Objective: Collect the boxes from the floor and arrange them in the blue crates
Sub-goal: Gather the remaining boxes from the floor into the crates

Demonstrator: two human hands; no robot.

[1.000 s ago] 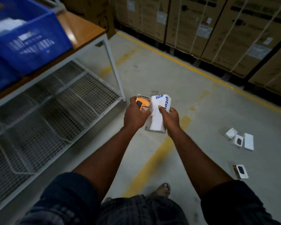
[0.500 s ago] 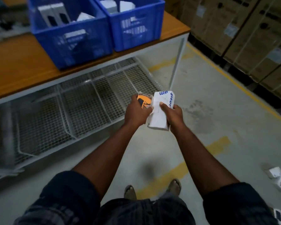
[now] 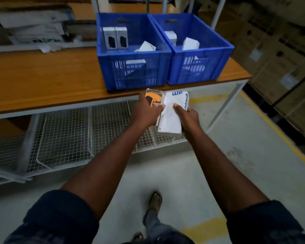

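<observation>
Two blue crates stand side by side on a wooden table: the left crate (image 3: 133, 71) and the right crate (image 3: 199, 67), each with a few white boxes inside. Just below the table's front edge my left hand (image 3: 145, 111) grips an orange box (image 3: 154, 98). Beside it my right hand (image 3: 188, 118) holds a white box with blue lettering (image 3: 173, 113). The two boxes touch each other.
The wooden table (image 3: 42, 81) has a wire mesh shelf (image 3: 69, 138) underneath and white legs. Papers and cartons (image 3: 33, 27) lie at its back left. Stacked cardboard cartons (image 3: 280, 50) line the right side behind a yellow floor line (image 3: 275, 129).
The view has swung left from the floor to the table. The crates have come fully into view ahead. Both hands kept their boxes, and the loose boxes on the floor have left the view.
</observation>
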